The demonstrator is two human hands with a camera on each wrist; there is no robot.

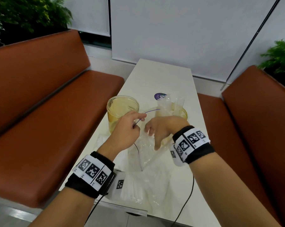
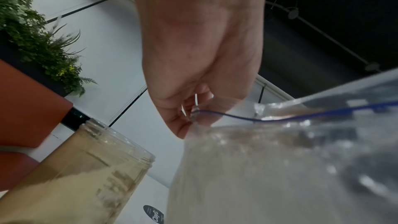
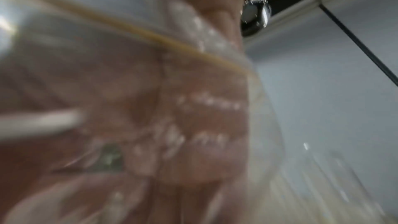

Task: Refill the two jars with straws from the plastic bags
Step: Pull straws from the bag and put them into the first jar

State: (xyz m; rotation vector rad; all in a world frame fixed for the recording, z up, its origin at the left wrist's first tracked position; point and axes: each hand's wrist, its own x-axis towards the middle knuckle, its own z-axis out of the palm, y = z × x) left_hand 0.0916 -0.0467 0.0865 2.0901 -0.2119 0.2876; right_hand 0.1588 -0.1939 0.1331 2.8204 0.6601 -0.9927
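Note:
Two clear jars stand on the white table. The left jar is open. Wrapped straws stick up out of the right jar. My left hand pinches the blue-lined rim of a clear plastic bag and holds it up in front of the jars. My right hand hangs fingers-down at the bag's mouth. In the blurred right wrist view, plastic film covers the hand. Whether it holds anything is unclear.
Another clear bag of white straws lies at the table's near edge. A purple sticker sits behind the jars. Red-brown benches flank the narrow table. Cables hang from both wrists.

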